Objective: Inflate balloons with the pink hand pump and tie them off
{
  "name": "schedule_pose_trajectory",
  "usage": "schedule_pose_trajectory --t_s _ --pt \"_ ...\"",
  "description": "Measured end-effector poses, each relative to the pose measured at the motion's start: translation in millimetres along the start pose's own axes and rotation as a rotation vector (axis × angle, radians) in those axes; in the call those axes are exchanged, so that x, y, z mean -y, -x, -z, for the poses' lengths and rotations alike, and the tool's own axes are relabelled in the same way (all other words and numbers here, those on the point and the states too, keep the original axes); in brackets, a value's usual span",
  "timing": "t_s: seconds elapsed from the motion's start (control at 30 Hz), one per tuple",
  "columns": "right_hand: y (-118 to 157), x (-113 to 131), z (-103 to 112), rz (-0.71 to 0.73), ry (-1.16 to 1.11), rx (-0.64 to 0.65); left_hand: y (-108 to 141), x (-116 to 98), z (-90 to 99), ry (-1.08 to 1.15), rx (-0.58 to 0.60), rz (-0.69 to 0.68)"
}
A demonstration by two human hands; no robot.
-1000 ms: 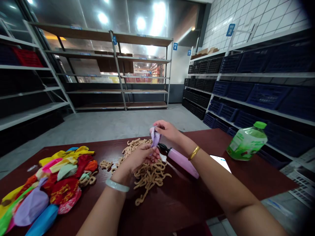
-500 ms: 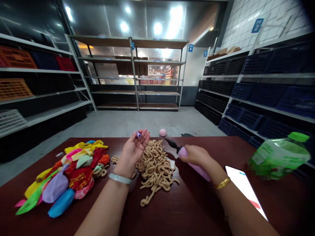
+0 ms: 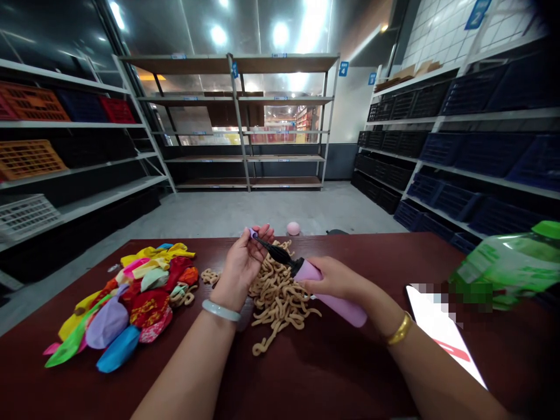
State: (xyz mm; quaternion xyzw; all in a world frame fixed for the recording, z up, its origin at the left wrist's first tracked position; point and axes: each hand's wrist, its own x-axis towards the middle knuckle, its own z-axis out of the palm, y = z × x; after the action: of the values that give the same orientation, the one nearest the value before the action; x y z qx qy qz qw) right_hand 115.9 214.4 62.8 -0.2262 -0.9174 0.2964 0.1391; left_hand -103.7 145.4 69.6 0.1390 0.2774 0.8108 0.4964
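Between the fingers of my left hand point(image 3: 240, 268) is a small purple deflated balloon point(image 3: 252, 233), its mouth facing the pump. My right hand point(image 3: 336, 283) is wrapped round a pink balloon pump point(image 3: 345, 311). The pump's black nozzle point(image 3: 279, 255) points left, its thin tip at the balloon's mouth; whether it is inside I cannot tell. Below the nozzle lies a heap of tan, curled, worm-like pieces point(image 3: 280, 303). To the left, limp balloons point(image 3: 107, 324) of many colours are piled up, with a few curled pieces point(image 3: 182, 296) beside them.
A phone with a lit screen point(image 3: 450, 344) lies right of my right forearm. Behind it stands a green-capped bottle point(image 3: 510, 265). A pink ball-like thing point(image 3: 293, 228) shows past the far edge of the dark red table point(image 3: 371, 373). Shelves point(image 3: 245, 157) with crates point(image 3: 32, 102) surround the floor beyond.
My right hand has brought the pump leftward, so its nozzle tip now meets the purple balloon. My left hand still holds the balloon. The view has shifted slightly.
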Motion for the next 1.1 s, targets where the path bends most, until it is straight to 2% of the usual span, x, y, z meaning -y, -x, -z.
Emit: schedule_pose_trajectory --t_s 0.2,0.5,0.77,0.93,1.1 --pt "-0.8 -2.5 1.8 -0.012 -0.005 -0.014 4.5 6.6 -6.1 -0.094 0.016 -0.028" --pt "-1.8 -0.1 -2.3 -0.002 -0.072 -0.047 19.3 24.4 -13.1 -0.182 0.164 -0.112" --pt "0.9 1.2 3.5 0.020 -0.198 -0.040 29.1 23.9 -22.9 -0.172 0.244 -0.104" --pt "0.9 -2.8 5.6 0.011 -0.311 0.015 28.5 25.0 -22.8 -0.219 0.236 -0.135" --pt "1.7 -2.9 5.9 0.017 -0.359 0.033 31.1 33.5 -23.1 -0.260 0.234 -0.098"
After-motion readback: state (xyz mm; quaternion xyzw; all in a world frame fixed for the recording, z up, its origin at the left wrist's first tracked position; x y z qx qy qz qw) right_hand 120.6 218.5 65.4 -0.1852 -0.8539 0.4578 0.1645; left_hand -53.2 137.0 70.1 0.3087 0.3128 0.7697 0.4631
